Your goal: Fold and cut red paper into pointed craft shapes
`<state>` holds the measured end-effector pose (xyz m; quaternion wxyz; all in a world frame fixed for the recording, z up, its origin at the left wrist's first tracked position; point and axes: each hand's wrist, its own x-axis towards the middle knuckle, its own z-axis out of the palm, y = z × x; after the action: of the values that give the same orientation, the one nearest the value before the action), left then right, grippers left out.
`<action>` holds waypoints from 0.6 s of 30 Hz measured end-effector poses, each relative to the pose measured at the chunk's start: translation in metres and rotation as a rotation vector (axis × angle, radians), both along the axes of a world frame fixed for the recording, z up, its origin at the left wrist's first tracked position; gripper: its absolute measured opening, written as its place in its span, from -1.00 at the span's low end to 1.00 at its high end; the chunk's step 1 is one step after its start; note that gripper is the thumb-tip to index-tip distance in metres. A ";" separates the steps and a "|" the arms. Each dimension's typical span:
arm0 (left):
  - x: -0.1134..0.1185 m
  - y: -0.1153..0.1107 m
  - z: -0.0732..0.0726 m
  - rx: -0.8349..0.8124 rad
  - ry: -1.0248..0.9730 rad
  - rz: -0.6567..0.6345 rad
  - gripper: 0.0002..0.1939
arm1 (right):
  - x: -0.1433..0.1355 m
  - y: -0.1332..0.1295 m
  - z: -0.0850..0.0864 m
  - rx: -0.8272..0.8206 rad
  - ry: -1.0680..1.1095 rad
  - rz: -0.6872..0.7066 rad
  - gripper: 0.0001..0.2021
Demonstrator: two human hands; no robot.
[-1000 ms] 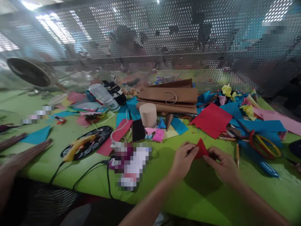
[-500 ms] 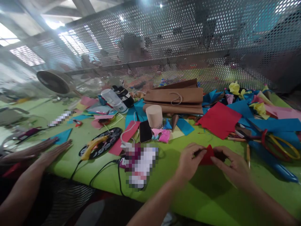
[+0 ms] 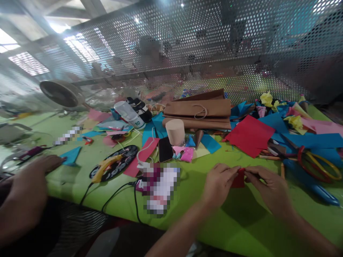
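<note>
A small folded piece of red paper [image 3: 238,181] is pinched between both hands above the green table [image 3: 198,217]. My left hand [image 3: 218,184] grips its left side with thumb and fingertips. On its upper right edge my right hand [image 3: 268,185] closes thumb and fingers. Part of the paper is hidden behind the fingers. Beyond the hands lies a stack of red paper squares [image 3: 250,136]. To the right are scissors [image 3: 301,153] with red and yellow handles, partly over blue paper.
A phone [image 3: 165,150], a roll of beige tape [image 3: 175,131] and small pink packets [image 3: 187,154] lie ahead. A yellow glue gun [image 3: 107,167] rests on a black disc. Brown paper bags [image 3: 198,112] stand behind. At left, a co-worker's hand [image 3: 49,163] touches blue paper [image 3: 71,156].
The red paper has gone from a pointed triangle shape to a smaller, squarer one, and my fingertips have come closer together at its top. The co-worker's blue paper is lifted off the table.
</note>
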<state>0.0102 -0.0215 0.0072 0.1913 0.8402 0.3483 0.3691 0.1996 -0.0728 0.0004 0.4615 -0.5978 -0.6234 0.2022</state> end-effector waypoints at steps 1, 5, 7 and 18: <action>0.000 0.000 -0.001 0.027 0.024 0.008 -0.67 | 0.000 0.000 0.001 0.003 -0.005 0.000 -0.83; -0.001 -0.001 -0.003 0.120 0.117 0.042 -0.67 | -0.002 -0.001 0.003 0.016 -0.022 0.027 -0.85; 0.000 -0.002 -0.003 0.143 0.144 0.031 -0.67 | -0.002 -0.002 0.004 0.004 -0.024 0.048 -0.85; 0.003 0.001 0.005 -0.326 -0.091 -0.023 -0.88 | -0.005 0.003 0.009 0.021 -0.032 0.087 -0.82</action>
<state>0.0128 -0.0202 0.0117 0.3449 0.7843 0.3849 0.3433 0.1949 -0.0701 0.0091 0.4484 -0.5684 -0.6583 0.2061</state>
